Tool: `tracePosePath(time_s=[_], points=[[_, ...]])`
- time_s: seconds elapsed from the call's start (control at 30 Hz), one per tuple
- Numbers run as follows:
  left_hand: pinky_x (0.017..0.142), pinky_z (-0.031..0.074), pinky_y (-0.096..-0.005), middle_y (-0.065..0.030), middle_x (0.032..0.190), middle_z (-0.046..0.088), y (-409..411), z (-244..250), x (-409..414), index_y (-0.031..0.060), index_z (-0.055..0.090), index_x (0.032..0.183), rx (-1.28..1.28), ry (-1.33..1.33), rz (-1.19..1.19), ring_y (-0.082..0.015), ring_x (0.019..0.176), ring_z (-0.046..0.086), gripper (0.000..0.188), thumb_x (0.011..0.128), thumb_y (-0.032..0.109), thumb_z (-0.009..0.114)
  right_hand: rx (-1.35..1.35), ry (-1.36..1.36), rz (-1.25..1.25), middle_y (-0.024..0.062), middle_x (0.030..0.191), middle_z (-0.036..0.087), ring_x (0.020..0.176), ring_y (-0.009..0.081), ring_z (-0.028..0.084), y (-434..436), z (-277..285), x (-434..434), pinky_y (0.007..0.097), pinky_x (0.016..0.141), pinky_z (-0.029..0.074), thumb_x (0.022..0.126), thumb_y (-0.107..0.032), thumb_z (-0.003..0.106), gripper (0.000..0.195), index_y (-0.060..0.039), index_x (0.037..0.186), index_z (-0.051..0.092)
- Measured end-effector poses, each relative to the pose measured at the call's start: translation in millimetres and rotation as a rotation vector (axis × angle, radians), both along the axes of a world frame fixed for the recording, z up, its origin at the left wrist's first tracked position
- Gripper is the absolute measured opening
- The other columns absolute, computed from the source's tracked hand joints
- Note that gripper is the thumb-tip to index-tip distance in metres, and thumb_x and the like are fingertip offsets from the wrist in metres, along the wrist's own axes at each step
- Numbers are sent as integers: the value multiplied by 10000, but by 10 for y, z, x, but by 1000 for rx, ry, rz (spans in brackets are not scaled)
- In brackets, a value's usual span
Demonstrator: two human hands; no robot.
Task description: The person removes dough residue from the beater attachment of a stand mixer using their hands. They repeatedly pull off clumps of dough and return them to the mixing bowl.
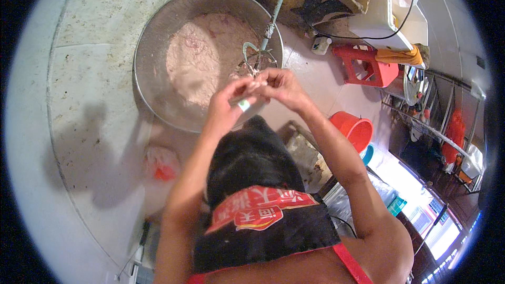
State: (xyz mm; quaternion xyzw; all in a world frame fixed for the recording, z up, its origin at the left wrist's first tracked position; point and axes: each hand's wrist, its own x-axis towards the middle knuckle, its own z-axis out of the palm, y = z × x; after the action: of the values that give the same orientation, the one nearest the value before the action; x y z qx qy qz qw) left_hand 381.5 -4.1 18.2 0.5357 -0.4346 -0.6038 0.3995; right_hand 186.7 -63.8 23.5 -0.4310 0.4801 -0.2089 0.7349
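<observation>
Both my hands meet over the near right rim of a large round metal pot (pixel 152 86), just below the mixing head. The thumb and fingers of my left hand (pixel 232 100) and my right hand (pixel 282 88) pinch a small bit of pale, sticky meat paste (pixel 258 83) between them. A pale mass of minced meat paste (pixel 193 63) lies in the pot. The looped metal whisk head (pixel 252 57) of a mixing rod (pixel 278 8) leans at the pot's right side, with paste clinging to it.
A red plastic stool (pixel 369 67) stands at the right, near an orange cloth (pixel 400 56) and a white bottle (pixel 321 45). A red bucket (pixel 357 130) lies beside my right forearm. A black cable (pixel 367 38) hangs at upper right. A stained pale wall (pixel 94 63) borders the pot's left.
</observation>
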Motion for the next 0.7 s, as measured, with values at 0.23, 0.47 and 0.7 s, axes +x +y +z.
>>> tracePosePath(time_s=[0.23,0.47,0.7], points=[[737,490,-246,-6,873,643,665,-206,378,32,615,942,274,-7,160,-90,804,599,111,857,-1,678,72,145,92,14,769,682,692,70,609,569,-232,543,253,609,502,792,-114,747,164,-12,909,693],[833,493,-279,-37,911,655,770,-150,778,56,599,955,260,158,497,-126,863,619,98,884,-3,632,-58,375,29,28,735,687,665,72,617,789,-704,1023,269,612,514,805,-130,726,119,-22,851,708],[937,497,-325,-119,1181,659,229,72,1483,-11,611,1214,47,-342,402,-230,1053,641,342,872,-31,621,-255,208,-182,160,1057,724,826,226,714,700,-947,1668,330,759,564,832,-71,669,325,-32,1155,676]])
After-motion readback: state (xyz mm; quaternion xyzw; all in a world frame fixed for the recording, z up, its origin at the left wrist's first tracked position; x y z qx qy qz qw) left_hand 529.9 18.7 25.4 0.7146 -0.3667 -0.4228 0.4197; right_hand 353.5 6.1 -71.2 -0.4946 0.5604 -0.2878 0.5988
